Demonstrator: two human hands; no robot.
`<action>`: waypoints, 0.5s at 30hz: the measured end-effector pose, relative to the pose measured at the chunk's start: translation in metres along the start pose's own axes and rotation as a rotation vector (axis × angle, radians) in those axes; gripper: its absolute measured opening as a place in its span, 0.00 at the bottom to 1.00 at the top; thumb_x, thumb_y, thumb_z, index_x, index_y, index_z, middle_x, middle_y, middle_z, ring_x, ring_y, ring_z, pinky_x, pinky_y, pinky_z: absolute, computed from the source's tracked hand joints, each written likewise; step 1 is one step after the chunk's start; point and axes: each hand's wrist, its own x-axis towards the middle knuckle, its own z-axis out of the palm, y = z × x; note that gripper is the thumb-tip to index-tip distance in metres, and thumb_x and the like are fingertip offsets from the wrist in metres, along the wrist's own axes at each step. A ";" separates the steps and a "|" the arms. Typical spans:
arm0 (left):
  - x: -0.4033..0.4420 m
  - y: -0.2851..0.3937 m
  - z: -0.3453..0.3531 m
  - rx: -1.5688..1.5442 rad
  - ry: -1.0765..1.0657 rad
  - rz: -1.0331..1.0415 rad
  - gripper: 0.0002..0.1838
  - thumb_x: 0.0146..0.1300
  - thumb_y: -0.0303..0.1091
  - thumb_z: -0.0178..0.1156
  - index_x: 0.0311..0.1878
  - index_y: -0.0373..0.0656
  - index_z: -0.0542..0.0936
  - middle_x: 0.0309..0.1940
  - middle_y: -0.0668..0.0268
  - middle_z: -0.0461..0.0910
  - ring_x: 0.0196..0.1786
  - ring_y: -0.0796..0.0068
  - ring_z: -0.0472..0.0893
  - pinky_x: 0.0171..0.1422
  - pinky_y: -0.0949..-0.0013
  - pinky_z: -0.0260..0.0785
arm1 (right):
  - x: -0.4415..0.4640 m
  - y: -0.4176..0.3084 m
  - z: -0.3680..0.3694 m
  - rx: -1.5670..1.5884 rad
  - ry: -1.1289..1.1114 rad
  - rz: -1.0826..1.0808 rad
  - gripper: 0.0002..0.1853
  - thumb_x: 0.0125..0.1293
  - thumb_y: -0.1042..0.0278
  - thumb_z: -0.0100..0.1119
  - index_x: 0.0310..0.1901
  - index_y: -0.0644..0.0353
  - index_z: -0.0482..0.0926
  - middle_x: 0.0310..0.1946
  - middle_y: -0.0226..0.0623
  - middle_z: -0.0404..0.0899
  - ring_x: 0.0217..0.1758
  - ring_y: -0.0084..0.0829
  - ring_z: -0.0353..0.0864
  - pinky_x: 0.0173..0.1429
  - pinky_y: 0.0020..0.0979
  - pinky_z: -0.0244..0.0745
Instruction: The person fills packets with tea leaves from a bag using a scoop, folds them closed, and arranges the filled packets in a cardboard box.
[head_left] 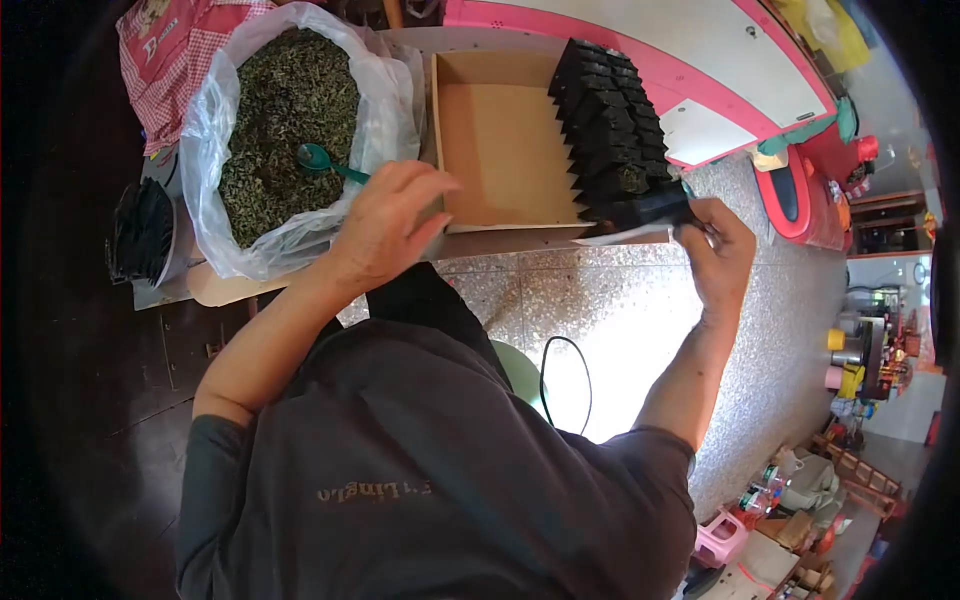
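A clear plastic bag (205, 190) full of dried, chopped green leaves (290, 120) stands on the left. A green spoon (315, 157) lies on the leaves, its handle pointing toward my left hand (392, 222). That hand hovers past the handle's end, with thumb and fingers apart. Beside the bag is a shallow cardboard box (500, 150), its right side lined with rows of black pouches (605, 120). At the box's near right corner, my right hand (718, 250) pinches the edge of a black pouch (650, 210). A pale, blurred strip shows beneath this pouch.
More black pouches (143, 232) stand in a container at the far left. A red checked cloth bag (180, 60) lies behind the leaves. Pink-and-white cabinets (710, 130) stand beyond the box, and a red bin-like object (795, 200) is on the right. A pink stool (720, 538) stands lower right.
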 end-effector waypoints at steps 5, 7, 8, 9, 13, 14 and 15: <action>0.039 0.019 0.045 -0.130 -0.301 0.167 0.18 0.55 0.25 0.65 0.50 0.43 0.79 0.45 0.60 0.78 0.51 0.54 0.75 0.55 0.58 0.68 | -0.026 0.024 -0.029 -0.018 0.062 0.098 0.08 0.52 0.86 0.56 0.35 0.67 0.79 0.28 0.24 0.76 0.34 0.15 0.72 0.40 0.18 0.66; 0.049 0.022 0.071 -0.148 -0.333 0.228 0.17 0.55 0.26 0.65 0.50 0.44 0.79 0.45 0.60 0.78 0.51 0.54 0.75 0.56 0.58 0.67 | -0.032 0.040 -0.029 -0.057 0.129 0.041 0.08 0.53 0.86 0.58 0.35 0.67 0.79 0.28 0.24 0.75 0.34 0.16 0.73 0.41 0.19 0.68; 0.053 0.023 0.083 -0.142 -0.385 0.230 0.17 0.56 0.27 0.65 0.51 0.44 0.79 0.45 0.60 0.78 0.51 0.54 0.75 0.57 0.58 0.66 | -0.033 0.041 -0.026 -0.057 0.129 0.043 0.08 0.53 0.86 0.58 0.35 0.67 0.79 0.28 0.24 0.75 0.34 0.16 0.73 0.41 0.19 0.68; 0.055 0.023 0.094 -0.135 -0.436 0.232 0.17 0.58 0.28 0.65 0.51 0.44 0.79 0.46 0.60 0.79 0.52 0.54 0.75 0.58 0.57 0.65 | -0.034 0.040 -0.020 -0.107 0.158 0.016 0.07 0.53 0.86 0.59 0.35 0.67 0.79 0.28 0.25 0.76 0.34 0.17 0.73 0.42 0.20 0.69; 0.057 0.021 0.126 -0.188 -0.469 0.159 0.18 0.60 0.32 0.65 0.54 0.44 0.78 0.47 0.59 0.79 0.53 0.54 0.75 0.59 0.55 0.65 | -0.033 0.043 -0.003 -0.209 0.206 -0.036 0.07 0.54 0.86 0.61 0.34 0.66 0.78 0.29 0.29 0.78 0.35 0.19 0.74 0.44 0.22 0.71; 0.058 0.021 0.133 -0.146 -0.505 0.140 0.19 0.60 0.36 0.66 0.53 0.45 0.79 0.48 0.59 0.79 0.55 0.54 0.75 0.59 0.53 0.66 | -0.033 0.044 -0.001 -0.231 0.225 -0.070 0.07 0.54 0.87 0.60 0.34 0.66 0.77 0.29 0.30 0.78 0.35 0.19 0.74 0.44 0.22 0.71; 0.058 0.020 0.139 -0.104 -0.541 0.122 0.20 0.59 0.40 0.67 0.53 0.45 0.79 0.48 0.59 0.80 0.57 0.54 0.76 0.60 0.51 0.66 | -0.032 0.045 0.001 -0.228 0.223 -0.071 0.07 0.54 0.87 0.60 0.34 0.66 0.77 0.29 0.30 0.78 0.35 0.19 0.74 0.44 0.22 0.71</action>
